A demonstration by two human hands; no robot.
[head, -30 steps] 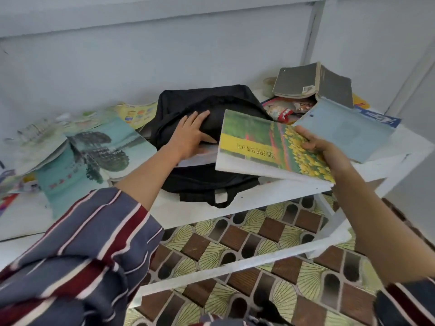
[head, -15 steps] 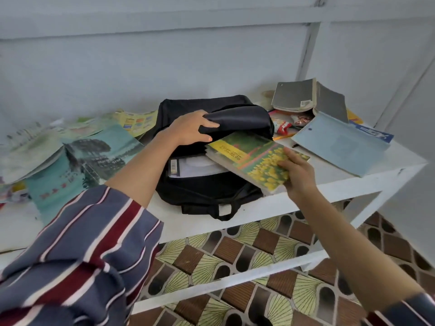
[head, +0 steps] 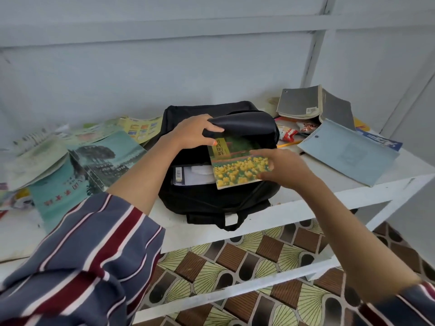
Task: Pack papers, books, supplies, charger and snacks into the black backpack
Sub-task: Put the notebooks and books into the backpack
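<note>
A black backpack [head: 211, 203] lies flat on a white table [head: 306, 201], its opening facing the person, seen from above through a head camera. The left hand [head: 190, 132], reaching out of a striped sleeve [head: 82, 255], grips the backpack's top flap, fingers over the fabric and thumb under it, and holds the flap raised. The right hand [head: 282, 168] pinches the near right corner of a flower-cover book [head: 237, 170], fingers on top of the cover. The book's far end sits inside the opening under the flap, while its near half, showing yellow blooms, sticks out. Just left of the book, white papers [head: 195, 175] lie inside the bag. The two hands are apart, one on each side of the opening. On the table left of the backpack, teal and green booklets [head: 94, 165] overlap. On the right sit a grey notebook [head: 306, 102], a pale blue booklet [head: 348, 151], red snack packets [head: 289, 132] and a yellow pencil [head: 288, 144]. A patterned tile floor [head: 235, 255] shows below the table.
</note>
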